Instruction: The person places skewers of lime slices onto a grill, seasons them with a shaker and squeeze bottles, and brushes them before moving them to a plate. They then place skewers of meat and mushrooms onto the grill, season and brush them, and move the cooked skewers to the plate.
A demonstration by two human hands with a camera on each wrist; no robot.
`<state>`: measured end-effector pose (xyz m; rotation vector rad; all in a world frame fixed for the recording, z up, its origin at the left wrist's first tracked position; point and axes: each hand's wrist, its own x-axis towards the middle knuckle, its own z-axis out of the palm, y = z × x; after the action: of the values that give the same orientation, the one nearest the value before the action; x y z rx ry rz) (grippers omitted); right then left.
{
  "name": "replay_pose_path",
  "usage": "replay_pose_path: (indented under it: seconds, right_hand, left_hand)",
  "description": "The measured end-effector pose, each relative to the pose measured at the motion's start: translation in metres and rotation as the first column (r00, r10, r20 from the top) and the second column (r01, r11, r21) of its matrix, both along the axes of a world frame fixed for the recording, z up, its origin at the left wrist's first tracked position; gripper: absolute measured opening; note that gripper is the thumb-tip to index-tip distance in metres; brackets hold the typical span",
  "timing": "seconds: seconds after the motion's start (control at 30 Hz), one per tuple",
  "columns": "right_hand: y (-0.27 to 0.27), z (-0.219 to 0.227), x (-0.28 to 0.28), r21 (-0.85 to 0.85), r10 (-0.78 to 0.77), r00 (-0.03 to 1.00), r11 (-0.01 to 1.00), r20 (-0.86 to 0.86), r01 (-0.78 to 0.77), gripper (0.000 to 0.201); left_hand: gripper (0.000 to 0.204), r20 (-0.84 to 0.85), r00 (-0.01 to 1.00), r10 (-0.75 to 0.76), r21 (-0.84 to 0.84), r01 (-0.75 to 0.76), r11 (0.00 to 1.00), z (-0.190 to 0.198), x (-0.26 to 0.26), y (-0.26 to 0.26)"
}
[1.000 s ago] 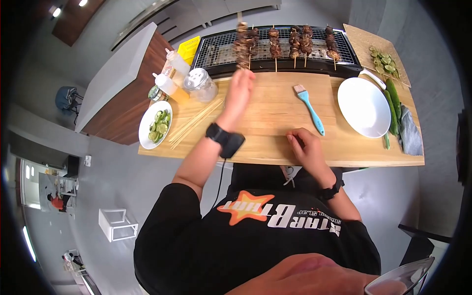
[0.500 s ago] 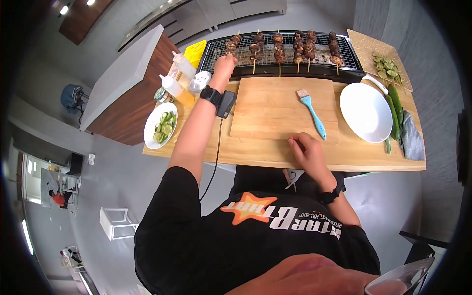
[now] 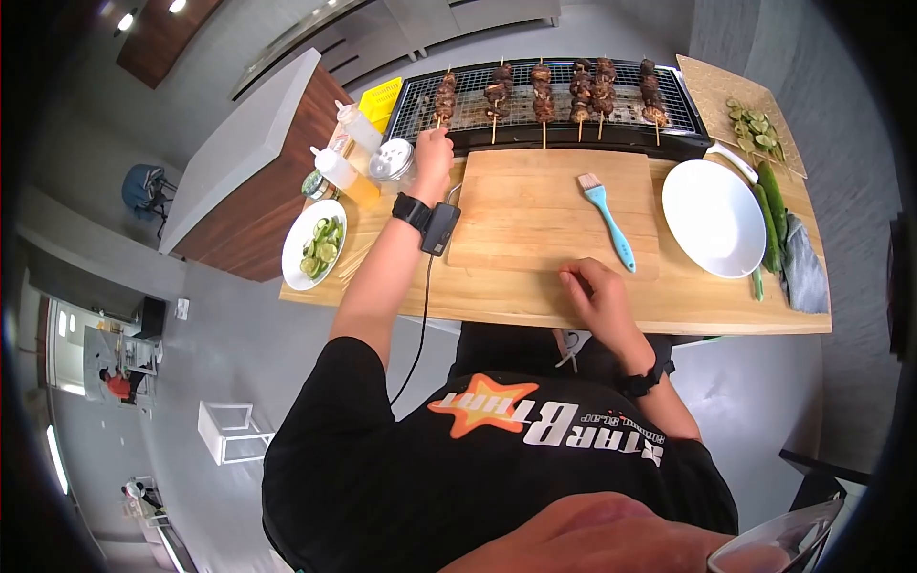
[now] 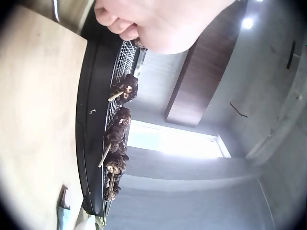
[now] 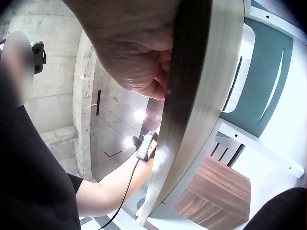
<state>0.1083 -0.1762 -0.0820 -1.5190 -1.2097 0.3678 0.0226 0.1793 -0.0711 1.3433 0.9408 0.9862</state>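
Observation:
My left hand [image 3: 435, 162] is at the front left edge of the black grill [image 3: 573, 141], its fingertips at the stick end of a meat skewer [image 3: 445, 95] lying across the mesh. In the left wrist view the fingers [image 4: 129, 32] are curled and hide most of that stick. Several more browned meat skewers [image 3: 543, 94] lie along the grill, sticks toward me. My right hand [image 3: 600, 291] rests at the table's near edge, loosely curled and holding nothing. A blue basting brush [image 3: 611, 229] lies beyond it on the wooden cutting board [image 3: 521, 215].
On the left stand squeeze bottles [image 3: 334, 170], a shaker jar [image 3: 394, 164] and a bowl of sliced cucumber [image 3: 308, 272]. On the right are a white bowl [image 3: 712, 220], whole cucumbers [image 3: 772, 205], a grey cloth [image 3: 804, 272] and a board with green slices [image 3: 731, 86].
My left hand has carried the skewer leftward and down onto the grill's left end, then drawn slightly back toward me as the skewer straightened. My right hand has stayed put.

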Motion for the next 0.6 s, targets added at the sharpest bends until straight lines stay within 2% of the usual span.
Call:
replay_pose_path:
  seconds: [0.13, 0.23, 0.33, 0.43, 0.53, 0.6]
  right_hand:
    - [0.0, -0.003, -0.001, 0.009, 0.003, 1.0, 1.0, -0.015, -0.003, 0.011]
    - [0.0, -0.001, -0.001, -0.005, 0.003, 0.999, 1.0, -0.036, -0.003, 0.011]
    - [0.0, 0.0, 0.0, -0.016, 0.002, 0.999, 1.0, -0.033, -0.002, 0.011]
    - [-0.001, 0.0, 0.001, -0.025, 0.001, 1.0, 1.0, -0.017, -0.001, 0.011]
    - [-0.001, -0.001, 0.001, -0.009, 0.005, 1.0, 1.0, -0.009, -0.005, 0.012]
    - [0.0, 0.0, 0.0, -0.001, 0.006, 1.0, 1.0, -0.005, -0.006, 0.012]
  left_hand:
    - [0.017, 0.029, 0.999, 0.043, 0.063, -0.044, 0.997, 0.003, 0.0, 0.006]
    - [0.018, 0.032, 0.999, 0.017, 0.034, -0.018, 0.999, 0.004, 0.0, 0.009]
    - [0.017, 0.056, 0.997, 0.061, 0.002, -0.061, 0.998, 0.001, 0.004, 0.006]
    - [0.02, 0.134, 0.991, 0.003, -0.03, 0.001, 1.0, -0.007, 0.003, 0.008]
    - [0.026, 0.241, 0.968, 0.065, -0.227, -0.009, 0.974, -0.009, 0.0, -0.007]
    - [0.03, 0.275, 0.962, -0.004, -0.309, 0.092, 0.947, -0.005, 0.009, -0.029]
